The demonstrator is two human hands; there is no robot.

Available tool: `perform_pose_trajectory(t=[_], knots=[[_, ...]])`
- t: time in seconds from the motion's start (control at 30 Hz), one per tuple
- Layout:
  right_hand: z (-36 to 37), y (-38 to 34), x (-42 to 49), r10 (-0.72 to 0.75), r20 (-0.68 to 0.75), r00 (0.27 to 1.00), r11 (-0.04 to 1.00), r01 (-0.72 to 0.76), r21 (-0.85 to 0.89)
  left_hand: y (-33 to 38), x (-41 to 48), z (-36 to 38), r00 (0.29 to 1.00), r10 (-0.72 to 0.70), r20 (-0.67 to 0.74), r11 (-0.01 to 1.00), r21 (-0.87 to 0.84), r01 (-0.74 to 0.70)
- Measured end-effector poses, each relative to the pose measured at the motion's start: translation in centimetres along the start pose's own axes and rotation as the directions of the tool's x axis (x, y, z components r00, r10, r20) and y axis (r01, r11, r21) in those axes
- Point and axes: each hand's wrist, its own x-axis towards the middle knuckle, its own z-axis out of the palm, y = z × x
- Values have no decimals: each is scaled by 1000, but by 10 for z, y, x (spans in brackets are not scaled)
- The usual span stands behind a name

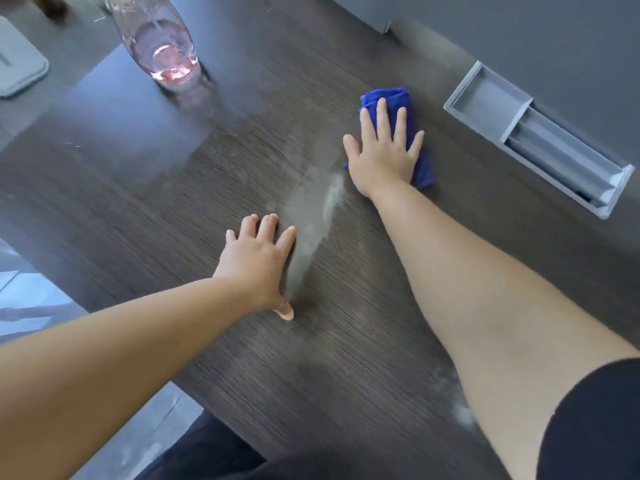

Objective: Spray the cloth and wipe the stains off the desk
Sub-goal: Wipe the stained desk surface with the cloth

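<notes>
The cloth (383,95) under the right hand (381,150) is bright royal blue. The desk (173,202) is dark brown with fine streaky woodgrain. The stain (311,209) between the hands is a chalky grey-white smear. The bottle (162,46) out past the left hand (259,261) is clear with pink liquid in it, and the tray (512,133) right of the right hand is plain light grey.

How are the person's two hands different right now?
The right hand lies flat on the blue cloth, pressing it to the desk; the left hand rests bare on the wood. The right reaches farther out; the left sits beside the pale stain. Both have fingers spread.
</notes>
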Motion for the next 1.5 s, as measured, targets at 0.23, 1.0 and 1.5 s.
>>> perform_pose_trajectory(t=[0.23,1.0,1.5], knots=[[0,29,-9,-585,61,809,807,588,-59,-1,1,-1,1000,12,-19,1000,9,-12],[41,-155,-119,-436,51,898,900,436,23,-146,-47,48,911,-340,-231,877,-427,219],[60,-215,-167,-496,8,868,868,496,7,-202,-78,83,941,-209,-266,863,-502,50]])
